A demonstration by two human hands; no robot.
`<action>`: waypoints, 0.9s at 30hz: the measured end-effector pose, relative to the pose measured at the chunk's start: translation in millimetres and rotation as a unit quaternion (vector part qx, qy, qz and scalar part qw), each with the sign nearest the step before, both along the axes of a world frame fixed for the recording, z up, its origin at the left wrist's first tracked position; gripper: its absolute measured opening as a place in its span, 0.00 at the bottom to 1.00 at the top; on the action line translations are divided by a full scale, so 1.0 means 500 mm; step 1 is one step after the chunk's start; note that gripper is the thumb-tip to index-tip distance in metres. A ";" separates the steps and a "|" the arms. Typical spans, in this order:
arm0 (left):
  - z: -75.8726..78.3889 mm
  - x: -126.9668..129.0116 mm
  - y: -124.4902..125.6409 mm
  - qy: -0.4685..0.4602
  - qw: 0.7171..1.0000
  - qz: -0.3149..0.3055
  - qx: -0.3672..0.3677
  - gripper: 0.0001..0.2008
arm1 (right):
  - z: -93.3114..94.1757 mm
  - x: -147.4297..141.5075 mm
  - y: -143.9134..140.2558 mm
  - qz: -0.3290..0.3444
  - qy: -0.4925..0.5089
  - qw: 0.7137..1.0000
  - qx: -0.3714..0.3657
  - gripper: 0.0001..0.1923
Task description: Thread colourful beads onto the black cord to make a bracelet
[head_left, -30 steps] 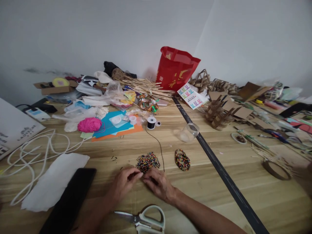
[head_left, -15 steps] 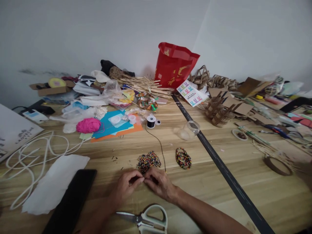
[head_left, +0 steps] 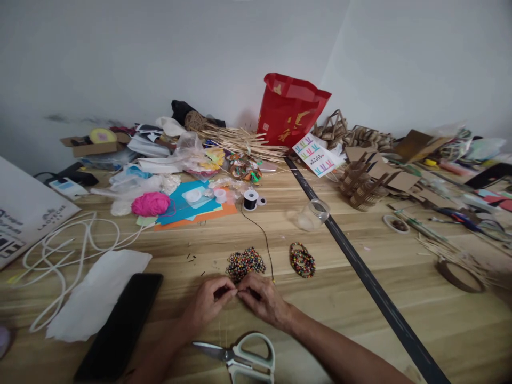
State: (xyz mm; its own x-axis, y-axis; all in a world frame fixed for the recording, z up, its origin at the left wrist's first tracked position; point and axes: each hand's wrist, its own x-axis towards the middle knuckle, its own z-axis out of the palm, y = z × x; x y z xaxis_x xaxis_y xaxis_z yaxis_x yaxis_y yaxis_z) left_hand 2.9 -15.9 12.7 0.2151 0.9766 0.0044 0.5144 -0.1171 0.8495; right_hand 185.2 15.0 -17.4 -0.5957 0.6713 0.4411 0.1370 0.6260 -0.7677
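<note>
My left hand (head_left: 210, 300) and my right hand (head_left: 262, 300) meet at the fingertips just in front of a pile of small multicoloured beads (head_left: 245, 262). Both are closed in a pinch; whatever lies between the fingertips is too small to make out. From a white spool of black cord (head_left: 250, 200), a thin black cord (head_left: 267, 242) runs down to the table beside my right hand, with a tiny yellowish bit at its end. Beaded bracelets (head_left: 302, 260) lie stacked to the right of the pile. Scissors with pale handles (head_left: 252, 354) rest below my hands.
A black phone (head_left: 120, 325), white paper (head_left: 96, 293) and a coiled white cable (head_left: 72, 256) lie at left. A clear jar (head_left: 312, 214) stands beside the dark strip (head_left: 360, 266). Behind are pink yarn (head_left: 150, 204), a red bag (head_left: 290, 112) and small woven baskets (head_left: 362, 186).
The view has shifted slightly, so the surroundings appear a little further right. My hands keep nearly the same pinched pose, and nothing on the table has visibly been moved.
</note>
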 end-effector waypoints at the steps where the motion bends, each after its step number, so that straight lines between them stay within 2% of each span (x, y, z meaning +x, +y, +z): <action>1: -0.001 0.000 0.001 0.004 1.000 0.001 0.001 0.11 | 0.002 0.000 0.000 0.000 0.002 1.000 0.001 0.07; 9: -0.007 -0.012 0.012 0.029 0.999 0.022 0.007 0.10 | 0.015 0.002 0.005 -0.039 0.011 0.999 -0.030 0.08; 15: -0.021 -0.024 0.027 0.033 0.997 0.066 0.035 0.09 | -0.007 -0.001 0.015 -0.124 0.058 0.983 -0.123 0.08; 21: -0.016 -0.011 0.023 0.121 0.987 0.006 0.104 0.08 | -0.017 -0.006 0.020 -0.128 0.106 0.965 -0.205 0.10; 27: -0.004 0.012 0.019 0.224 0.961 -0.022 0.160 0.08 | -0.014 -0.006 0.022 -0.120 0.118 0.961 -0.222 0.12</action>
